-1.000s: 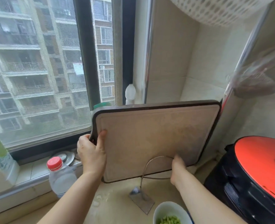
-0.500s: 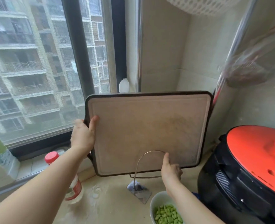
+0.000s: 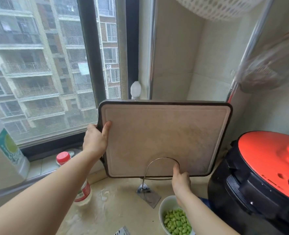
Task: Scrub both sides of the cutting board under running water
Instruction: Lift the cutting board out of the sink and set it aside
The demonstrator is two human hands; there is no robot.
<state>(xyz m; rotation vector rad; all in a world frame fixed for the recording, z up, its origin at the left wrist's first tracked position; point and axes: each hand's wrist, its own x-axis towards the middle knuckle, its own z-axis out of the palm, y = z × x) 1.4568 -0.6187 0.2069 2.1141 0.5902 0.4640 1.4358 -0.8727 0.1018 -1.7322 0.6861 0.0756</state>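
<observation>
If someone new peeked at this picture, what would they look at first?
Probably the big cutting board standing upright in the middle, with the left hand gripping its left edge and the right hand at its bottom edge. Next, the bright red-lidded black cooker on the right.

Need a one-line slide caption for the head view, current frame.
Both hands hold the cutting board upright behind its wire stand: left hand grips the left edge, right hand the bottom edge.
</observation>
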